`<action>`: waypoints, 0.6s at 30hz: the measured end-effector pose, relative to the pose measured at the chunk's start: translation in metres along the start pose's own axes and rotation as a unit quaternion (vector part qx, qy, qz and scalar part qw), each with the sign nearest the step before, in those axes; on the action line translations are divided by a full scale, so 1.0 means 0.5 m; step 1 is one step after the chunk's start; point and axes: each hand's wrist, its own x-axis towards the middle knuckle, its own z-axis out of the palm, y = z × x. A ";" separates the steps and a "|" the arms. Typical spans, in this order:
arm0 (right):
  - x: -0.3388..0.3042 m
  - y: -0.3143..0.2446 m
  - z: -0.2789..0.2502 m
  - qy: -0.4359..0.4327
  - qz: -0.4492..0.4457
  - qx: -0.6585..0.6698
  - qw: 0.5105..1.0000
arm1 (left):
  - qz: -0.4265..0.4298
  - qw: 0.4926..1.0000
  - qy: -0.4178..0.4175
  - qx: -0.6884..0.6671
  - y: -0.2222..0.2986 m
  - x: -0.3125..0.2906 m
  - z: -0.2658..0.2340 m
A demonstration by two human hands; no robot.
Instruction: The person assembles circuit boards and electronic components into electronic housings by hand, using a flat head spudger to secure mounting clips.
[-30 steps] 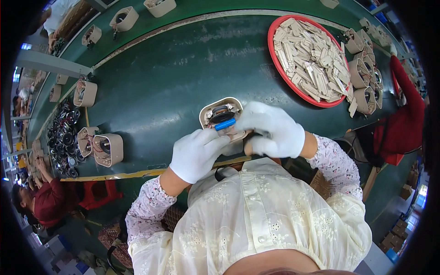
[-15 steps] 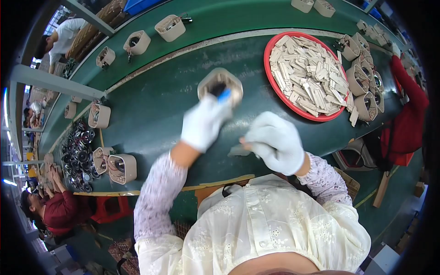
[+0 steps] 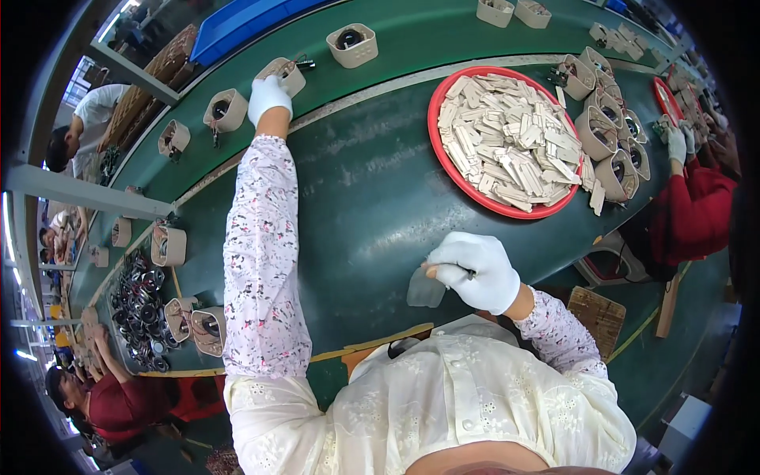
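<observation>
My left hand [image 3: 270, 99], in a white glove, reaches far forward onto the green belt. Its fingers close over the near rim of a beige plastic housing [image 3: 291, 79] with wires and a dark connector. Right of that housing stands another beige housing [image 3: 352, 49] with a round black part inside. My right hand [image 3: 479, 275], gloved with bare fingertips showing, is low over the near table. Thumb and fingers are pinched on a clear plastic piece [image 3: 426, 290], perhaps a small bag; something small and dark shows by the palm.
A red basin [image 3: 434, 134] heaped with beige plastic strips [image 3: 514, 142] sits centre right. Beside it cluster several wired housings [image 3: 598, 131]. More housings [image 3: 226, 111] line the belt. Black round parts [image 3: 142, 305] pile up at left. Co-workers [image 3: 693, 210] sit on both sides.
My left hand has gone from the housing mid-table to one on the belt. The mid-table spot no longer holds a housing; one more stands on the belt. My right hand still pinches the clear piece.
</observation>
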 end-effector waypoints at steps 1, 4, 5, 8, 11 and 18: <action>-0.002 -0.003 -0.002 0.000 -0.002 0.001 1.000 | -0.001 1.000 0.001 0.001 -0.004 0.001 -0.012; -0.005 -0.014 -0.009 0.017 0.033 0.003 0.999 | 0.028 0.998 -0.008 -0.059 -0.040 -0.020 -0.053; -0.008 -0.017 -0.018 0.026 0.033 -0.002 0.999 | 0.020 0.998 -0.005 -0.052 -0.063 -0.037 -0.067; -0.027 0.000 -0.063 0.106 0.113 -0.005 0.988 | 0.291 0.940 -0.070 -0.162 -0.088 -0.141 -0.127; -0.017 0.014 -0.100 0.159 0.220 0.071 0.960 | 0.440 0.862 -0.151 -0.202 -0.058 -0.281 -0.217; 0.093 0.023 0.002 -0.032 0.182 0.139 0.973 | 0.394 0.864 -0.135 -0.284 -0.039 -0.525 -0.292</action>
